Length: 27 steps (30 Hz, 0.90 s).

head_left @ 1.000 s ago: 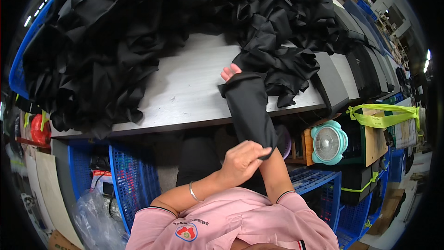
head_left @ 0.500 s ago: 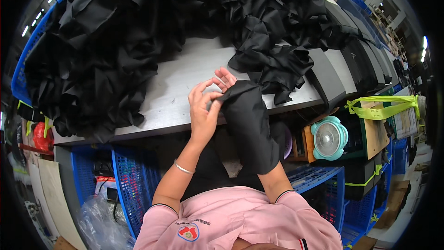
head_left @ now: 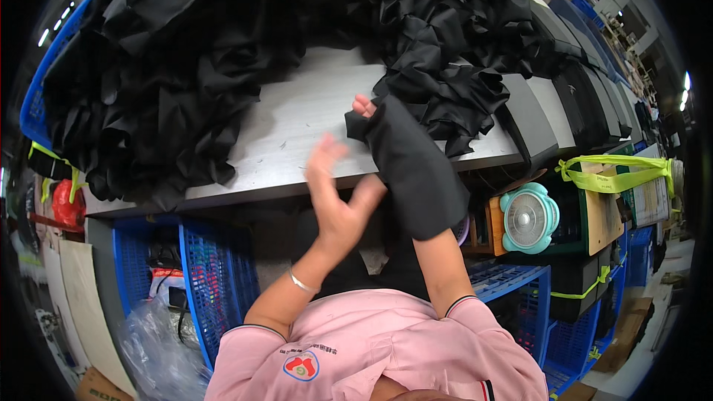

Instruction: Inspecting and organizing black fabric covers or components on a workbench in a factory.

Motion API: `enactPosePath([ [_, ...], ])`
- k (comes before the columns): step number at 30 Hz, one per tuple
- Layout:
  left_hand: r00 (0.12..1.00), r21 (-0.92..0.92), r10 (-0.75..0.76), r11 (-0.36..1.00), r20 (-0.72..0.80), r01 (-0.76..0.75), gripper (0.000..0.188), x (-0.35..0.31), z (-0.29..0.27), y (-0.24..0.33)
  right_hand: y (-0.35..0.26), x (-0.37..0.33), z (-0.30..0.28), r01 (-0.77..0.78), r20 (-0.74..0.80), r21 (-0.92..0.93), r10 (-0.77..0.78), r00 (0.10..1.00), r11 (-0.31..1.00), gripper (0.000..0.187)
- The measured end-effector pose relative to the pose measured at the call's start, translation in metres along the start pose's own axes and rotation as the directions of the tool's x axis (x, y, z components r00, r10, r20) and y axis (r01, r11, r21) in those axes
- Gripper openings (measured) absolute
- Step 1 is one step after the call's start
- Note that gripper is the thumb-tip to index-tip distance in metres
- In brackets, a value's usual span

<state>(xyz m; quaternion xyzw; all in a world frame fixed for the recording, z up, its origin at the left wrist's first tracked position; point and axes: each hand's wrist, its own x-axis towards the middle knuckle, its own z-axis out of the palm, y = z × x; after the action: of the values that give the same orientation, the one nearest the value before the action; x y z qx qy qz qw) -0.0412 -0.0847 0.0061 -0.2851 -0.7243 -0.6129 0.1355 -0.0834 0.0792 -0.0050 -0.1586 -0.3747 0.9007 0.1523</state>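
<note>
A black fabric tube [head_left: 416, 163] covers my right forearm from below the elbow up past the wrist. Only the fingertips of my right hand [head_left: 363, 106] poke out at its far end, drawn together beside a protruding corner of the cloth; the palm is hidden inside. My left hand [head_left: 338, 197], wearing a silver bangle at the wrist, is open to the left of the tube. Its fingers are blurred and apart, and the thumb comes close to the cloth. Whether the thumb touches it I cannot tell.
Crumpled black fabric pieces [head_left: 148, 96] heap over the left and back of the grey table [head_left: 290, 108]. Stacked grey-black panels [head_left: 531, 119] lie at the right. Below stand blue plastic crates [head_left: 215, 289] and a small turquoise fan [head_left: 529, 217]; a yellow-green strap [head_left: 616, 171] hangs nearby.
My left hand has come off the tube's far edge and moved down and nearer to me. My right fingers, spread before, now show only as tips, and the tube has slid farther up toward them.
</note>
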Motion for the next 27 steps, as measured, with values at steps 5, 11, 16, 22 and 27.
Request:
enactPosePath([
  [5,0.911,0.044,0.275,0.952,0.306,-0.302,0.047,-0.043,0.01,0.017,0.005,0.029,-0.01,-0.019,-0.039,0.273,0.031,0.999,0.962,0.04],
  [11,0.953,-0.335,-0.141,0.914,0.269,0.23,0.002,-0.027,0.009,-0.006,0.017,0.031,-0.019,0.205,0.057,-0.101,-0.2,0.978,0.973,0.038],
  [16,0.968,-0.1,-0.15,0.986,-0.2,0.132,0.011,0.035,0.018,-0.046,0.083,-0.014,-0.014,0.502,0.333,-0.843,-0.55,0.766,0.19,0.037],
  [22,0.968,-0.003,-0.092,0.996,-0.235,0.094,0.012,0.093,0.011,-0.1,0.084,-0.127,-0.018,-0.067,0.164,-0.592,0.202,0.966,0.803,0.045],
  [27,0.942,-0.351,-0.334,0.884,-0.011,0.309,0.013,0.098,-0.007,-0.097,0.07,-0.172,-0.038,-0.303,0.347,-0.057,0.304,0.887,0.951,0.043],
])
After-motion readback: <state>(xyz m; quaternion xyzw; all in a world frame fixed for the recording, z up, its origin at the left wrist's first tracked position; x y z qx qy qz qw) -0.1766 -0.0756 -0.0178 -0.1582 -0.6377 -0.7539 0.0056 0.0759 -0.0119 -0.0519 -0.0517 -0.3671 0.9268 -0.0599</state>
